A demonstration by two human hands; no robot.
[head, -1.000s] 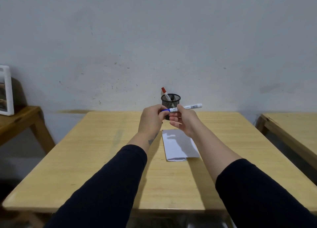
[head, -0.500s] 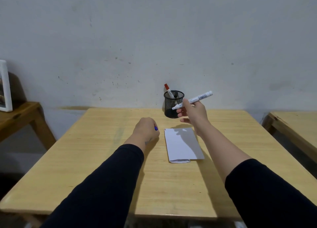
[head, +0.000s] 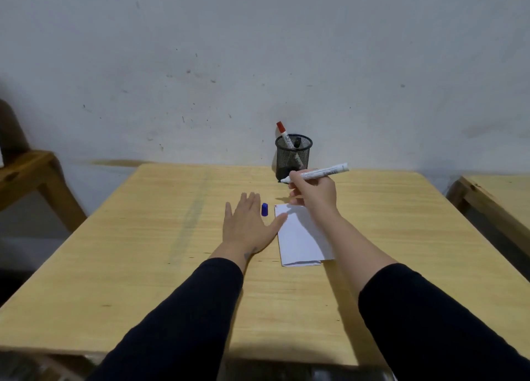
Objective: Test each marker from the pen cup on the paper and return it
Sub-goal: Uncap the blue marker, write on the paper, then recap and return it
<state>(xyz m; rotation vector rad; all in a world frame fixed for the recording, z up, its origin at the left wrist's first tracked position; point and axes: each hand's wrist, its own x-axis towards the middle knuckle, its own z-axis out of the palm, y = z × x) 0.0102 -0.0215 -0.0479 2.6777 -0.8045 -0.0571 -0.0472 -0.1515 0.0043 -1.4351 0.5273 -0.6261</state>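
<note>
The blue cap (head: 264,209) is now lying free on the tabletop (head: 149,237), at the paper's (head: 301,237) ten o'clock, with the left hand (head: 246,228) spreading flat, its grip apart. The right hand (head: 314,191) is keeping its grip clamped on the uncapped marker (head: 318,172), hovering at the paper's twelve o'clock, likely about to start the test stroke.

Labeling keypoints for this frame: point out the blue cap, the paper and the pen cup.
blue cap (head: 264,209): head view, middle of the cap's side, on the table.
paper (head: 301,240): head view, bare middle of the sheet.
pen cup (head: 293,157): head view, front of the mesh wall.
</note>
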